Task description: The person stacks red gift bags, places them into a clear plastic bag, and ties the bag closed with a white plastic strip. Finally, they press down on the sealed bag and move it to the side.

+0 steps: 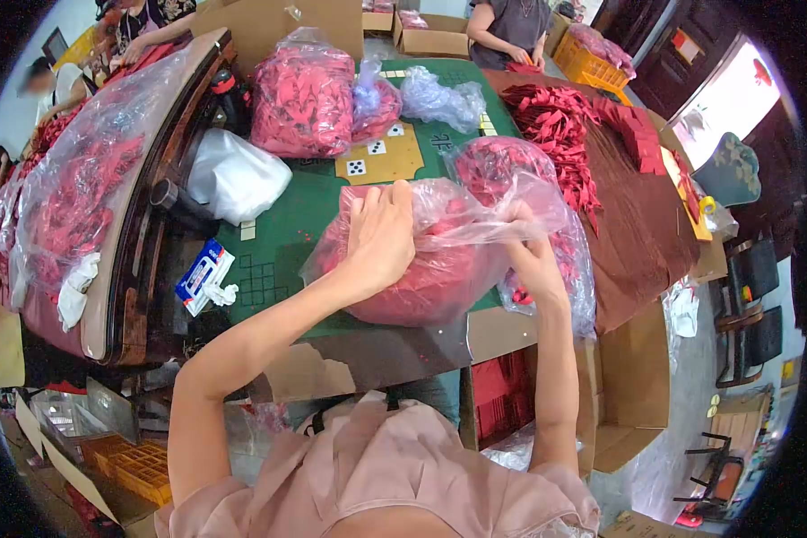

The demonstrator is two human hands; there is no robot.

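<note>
A clear plastic bag filled with red pieces lies in front of me on the green table. My left hand is at the bag's left side, fingers curled closed, with a flat red piece showing at the fingertips. On the other side, my right hand pinches the gathered plastic at the bag's mouth, which is stretched to the right. Just behind my right hand is another clear bag of red pieces, partly hidden by the stretched plastic.
A large full bag stands at the back left, near a white plastic bag and a blue tissue pack. Red strips lie on the brown cloth at right. A person works across the table; others are at left.
</note>
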